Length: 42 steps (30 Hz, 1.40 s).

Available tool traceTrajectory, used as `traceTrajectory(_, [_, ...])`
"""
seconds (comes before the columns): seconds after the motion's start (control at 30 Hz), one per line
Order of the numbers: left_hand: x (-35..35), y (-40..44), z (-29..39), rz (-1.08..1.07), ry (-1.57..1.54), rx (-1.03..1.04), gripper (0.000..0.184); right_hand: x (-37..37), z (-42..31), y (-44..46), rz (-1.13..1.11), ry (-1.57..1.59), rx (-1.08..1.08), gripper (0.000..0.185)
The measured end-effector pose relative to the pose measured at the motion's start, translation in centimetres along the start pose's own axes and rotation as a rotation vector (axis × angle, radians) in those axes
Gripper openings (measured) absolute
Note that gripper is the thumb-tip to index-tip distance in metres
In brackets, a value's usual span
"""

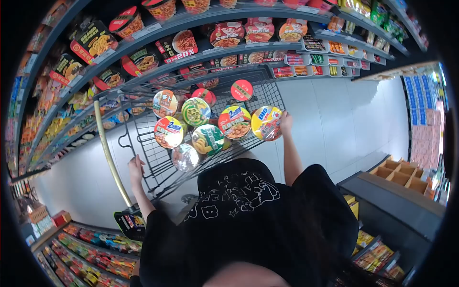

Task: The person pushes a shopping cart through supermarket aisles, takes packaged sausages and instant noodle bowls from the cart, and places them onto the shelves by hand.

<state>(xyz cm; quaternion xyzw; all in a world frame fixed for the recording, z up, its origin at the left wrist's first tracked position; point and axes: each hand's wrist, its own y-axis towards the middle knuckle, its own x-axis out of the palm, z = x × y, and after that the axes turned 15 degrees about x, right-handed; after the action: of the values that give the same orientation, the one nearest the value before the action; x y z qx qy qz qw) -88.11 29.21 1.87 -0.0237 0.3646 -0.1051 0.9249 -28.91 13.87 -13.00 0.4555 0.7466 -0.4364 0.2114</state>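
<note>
A black wire shopping cart [158,162] stands in front of me with several round noodle cups inside. My right hand [286,123] is at the cart's right rim, its fingers closed around the edge beside a yellow BIG cup [266,123]. My left hand [136,165] is at the cart's left end, fingers curled at the wire; what they hold is too small to make out. Near the middle lie a green-lidded cup [196,111] and a dark green cup [208,139]. A silvery cup [185,157] sits closest to me, and a red-lidded cup [242,90] near the far side.
Shelves of packaged noodles [184,42] curve across the far side and left. The cart's pale handle bar [112,153] is at the left. Snack shelves [95,253] stand at lower left, a counter with wooden compartments [399,174] at right. Pale floor [330,115] shows beyond the cart.
</note>
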Motion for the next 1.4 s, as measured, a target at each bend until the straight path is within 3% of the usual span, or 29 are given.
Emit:
traceTrajectory(0.1, [0.8,-0.3,1.2,0.085,0.172,-0.112,0.043,0.9,-0.3,-1.9,0.094,-0.044,0.075,0.040])
traceTrajectory(0.13, [1.4,-0.6,1.6,0.231,0.375,-0.036,0.042,0.5,-1.2,-2.4,0.080,-0.059,0.065,0.040])
traceTrajectory(0.17, [2.0,-1.0,1.9,0.371,0.581,0.041,0.040,-0.2,-2.0,-2.7,0.082,-0.154,-0.022,0.037])
traceTrajectory(0.23, [3.3,-1.0,2.7,0.467,0.605,-0.054,0.039,-0.9,-4.1,-2.2,0.069,-0.256,-0.124,0.034])
traceTrajectory(0.3, [4.6,-1.1,3.2,0.647,0.639,-0.207,0.038,-0.5,-7.4,0.2,0.044,-0.036,-0.473,0.024])
traceTrajectory(0.37, [4.4,-0.7,3.7,0.661,0.647,-0.275,0.038,2.6,-11.6,3.0,-0.202,0.019,-0.489,0.026])
traceTrajectory(0.43, [4.3,-0.8,4.2,0.671,0.662,-0.251,0.039,8.2,-13.3,6.6,-0.327,-0.148,-0.509,0.036])
traceTrajectory(0.5, [4.2,-0.6,3.5,0.635,0.706,-0.333,0.039,13.2,-13.5,7.9,-0.260,-0.330,-0.573,0.042])
traceTrajectory(0.57, [4.0,-0.8,3.3,0.582,0.701,-0.301,0.037,15.0,-15.1,6.2,-0.186,-0.507,-0.639,0.049])
traceTrajectory(0.63, [3.4,-0.8,3.0,0.612,0.541,-0.172,0.032,15.6,-16.7,3.7,-0.492,-0.587,-0.194,0.058])
traceTrajectory(0.73, [3.4,-1.1,4.6,0.709,0.395,-0.046,0.035,15.7,-15.6,2.3,-0.503,-0.491,-0.188,0.053])
traceTrajectory(0.8, [3.2,-1.1,4.9,0.798,0.423,0.179,0.036,17.1,-15.3,3.7,-0.476,-0.430,-0.204,0.049])
traceTrajectory(0.87, [3.3,-1.3,7.0,0.829,0.427,0.216,0.037,17.5,-14.5,4.1,-0.390,-0.403,-0.375,0.034])
traceTrajectory(0.9, [3.8,-1.4,8.4,0.856,0.418,0.256,0.038,17.3,-14.6,3.8,-0.389,-0.400,-0.368,0.034])
traceTrajectory(0.93, [4.5,-1.3,10.1,0.861,0.396,0.301,0.037,15.8,-15.7,2.6,-0.462,-0.203,-0.208,0.028])
traceTrajectory(1.0, [7.2,-0.8,12.7,0.841,0.098,0.354,0.040,14.1,-15.7,2.1,-0.647,0.200,0.015,0.022])
traceTrajectory(1.07, [9.9,0.2,14.9,0.525,-0.031,0.414,0.050,7.2,-17.5,-3.8,-0.789,0.440,0.017,0.024])
traceTrajectory(1.13, [11.3,1.9,20.6,0.197,-0.280,0.478,0.064,2.2,-18.5,-8.9,-0.829,0.566,-0.022,0.030])
traceTrajectory(1.2, [13.0,3.6,23.6,0.084,-0.128,0.704,0.080,-2.0,-19.2,-13.2,-0.888,0.604,-0.023,0.033])
traceTrajectory(1.37, [13.5,5.6,28.2,-0.118,-0.381,0.750,0.095,-7.1,-20.3,-20.0,-1.133,0.806,0.051,0.037])
traceTrajectory(1.4, [13.2,5.6,28.5,-0.154,-0.495,0.737,0.098,-7.8,-20.6,-20.6,-1.142,0.766,-0.072,0.038])
